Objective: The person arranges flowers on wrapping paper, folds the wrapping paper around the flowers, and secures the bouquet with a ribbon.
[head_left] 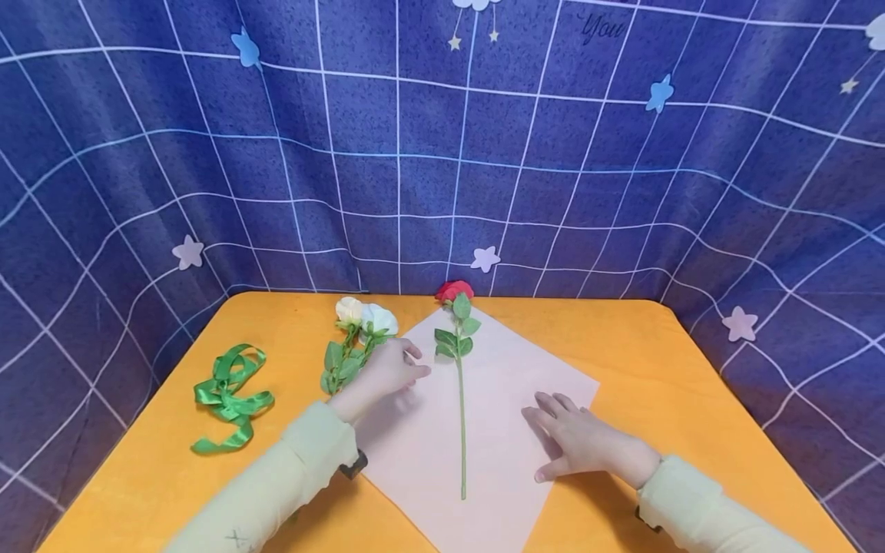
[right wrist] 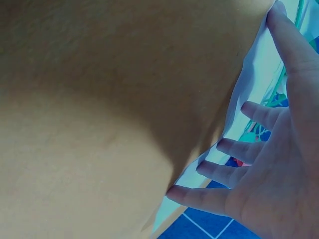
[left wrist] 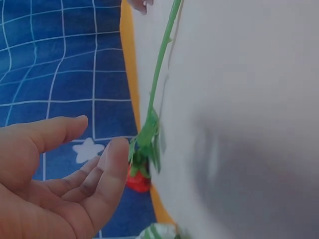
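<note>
A red rose (head_left: 454,292) with a long green stem (head_left: 462,430) lies across the middle of a pale pink paper sheet (head_left: 508,361). My left hand (head_left: 396,367) hovers over the sheet's left side, fingers loosely bent and nothing between them. In the left wrist view its thumb and fingers stand apart, with the rose beyond the fingertips. The right hand (head_left: 574,434) has its fingers spread at the sheet's right edge; in the right wrist view its fingertips (right wrist: 182,193) lie along that edge. A cream rose (head_left: 349,309) and a white rose (head_left: 379,318) lie left of the sheet, their stems partly hidden by my left arm.
A loose green ribbon (head_left: 231,399) lies in loops on the table's left side. An orange cloth (head_left: 622,330) covers the table. Behind it and at both sides hangs a blue gridded curtain (head_left: 429,184) with stars.
</note>
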`<state>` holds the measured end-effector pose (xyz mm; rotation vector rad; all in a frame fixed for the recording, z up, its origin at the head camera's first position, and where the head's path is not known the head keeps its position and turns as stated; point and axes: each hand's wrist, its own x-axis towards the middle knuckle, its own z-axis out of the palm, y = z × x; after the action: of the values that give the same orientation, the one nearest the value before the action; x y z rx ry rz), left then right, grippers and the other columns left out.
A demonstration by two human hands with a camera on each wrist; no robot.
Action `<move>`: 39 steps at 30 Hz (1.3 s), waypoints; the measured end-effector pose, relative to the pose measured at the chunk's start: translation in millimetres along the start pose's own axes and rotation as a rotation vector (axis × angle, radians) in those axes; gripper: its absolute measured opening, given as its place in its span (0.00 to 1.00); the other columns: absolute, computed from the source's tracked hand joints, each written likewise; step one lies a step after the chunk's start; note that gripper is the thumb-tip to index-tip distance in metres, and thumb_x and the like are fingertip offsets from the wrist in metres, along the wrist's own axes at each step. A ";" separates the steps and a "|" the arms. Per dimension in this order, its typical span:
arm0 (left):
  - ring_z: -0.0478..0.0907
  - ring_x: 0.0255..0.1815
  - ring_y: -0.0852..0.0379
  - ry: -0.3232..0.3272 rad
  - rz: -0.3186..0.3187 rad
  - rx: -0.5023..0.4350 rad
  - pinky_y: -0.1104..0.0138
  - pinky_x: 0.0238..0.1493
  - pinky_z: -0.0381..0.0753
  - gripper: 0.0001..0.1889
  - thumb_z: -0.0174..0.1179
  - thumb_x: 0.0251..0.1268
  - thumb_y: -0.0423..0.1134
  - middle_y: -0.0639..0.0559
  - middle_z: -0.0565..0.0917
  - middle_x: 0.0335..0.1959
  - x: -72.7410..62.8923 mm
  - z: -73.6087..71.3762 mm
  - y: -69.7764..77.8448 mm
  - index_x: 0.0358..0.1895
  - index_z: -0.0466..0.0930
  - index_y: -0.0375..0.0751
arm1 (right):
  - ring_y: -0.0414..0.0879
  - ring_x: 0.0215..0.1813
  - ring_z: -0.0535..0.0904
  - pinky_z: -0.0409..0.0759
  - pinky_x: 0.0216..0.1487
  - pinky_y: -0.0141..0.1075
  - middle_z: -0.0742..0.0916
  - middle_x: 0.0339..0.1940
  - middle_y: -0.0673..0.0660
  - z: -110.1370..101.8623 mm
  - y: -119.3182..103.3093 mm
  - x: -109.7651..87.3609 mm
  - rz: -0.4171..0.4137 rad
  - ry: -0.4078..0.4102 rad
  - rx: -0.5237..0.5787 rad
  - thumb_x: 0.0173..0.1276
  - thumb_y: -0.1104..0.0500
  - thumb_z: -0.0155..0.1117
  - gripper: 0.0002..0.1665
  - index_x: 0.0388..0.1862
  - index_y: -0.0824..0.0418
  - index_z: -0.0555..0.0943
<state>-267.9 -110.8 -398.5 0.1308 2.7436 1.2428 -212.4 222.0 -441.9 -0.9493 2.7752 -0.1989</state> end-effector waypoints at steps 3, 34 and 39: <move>0.82 0.24 0.53 0.024 0.002 0.001 0.67 0.24 0.79 0.20 0.66 0.55 0.40 0.47 0.83 0.29 -6.3 -9.3 -5.5 0.48 0.76 0.32 | 0.72 0.67 0.58 0.64 0.53 0.72 0.63 0.71 0.69 0.7 0.7 0.6 -0.002 0.012 -0.011 0.46 0.24 0.63 0.60 0.70 0.59 0.63; 0.79 0.26 0.53 0.043 -0.186 -0.141 0.60 0.29 0.83 0.15 0.61 0.61 0.34 0.42 0.78 0.30 -40.7 -75.2 -99.2 0.45 0.72 0.26 | 0.72 0.64 0.62 0.65 0.47 0.74 0.65 0.68 0.70 9.3 3.6 0.2 -0.040 0.081 -0.069 0.44 0.25 0.65 0.57 0.68 0.54 0.65; 0.78 0.23 0.55 0.036 -0.232 -0.206 0.62 0.27 0.83 0.11 0.63 0.60 0.34 0.42 0.79 0.25 -42.8 -70.1 -108.6 0.36 0.72 0.29 | 0.72 0.64 0.62 0.65 0.48 0.73 0.65 0.69 0.70 9.1 2.7 0.5 -0.039 0.067 -0.061 0.44 0.25 0.65 0.57 0.68 0.55 0.65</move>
<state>-239.1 -239.8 -431.0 -0.2245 2.5482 1.4585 -212.2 223.2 -451.2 -1.0310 2.8401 -0.1549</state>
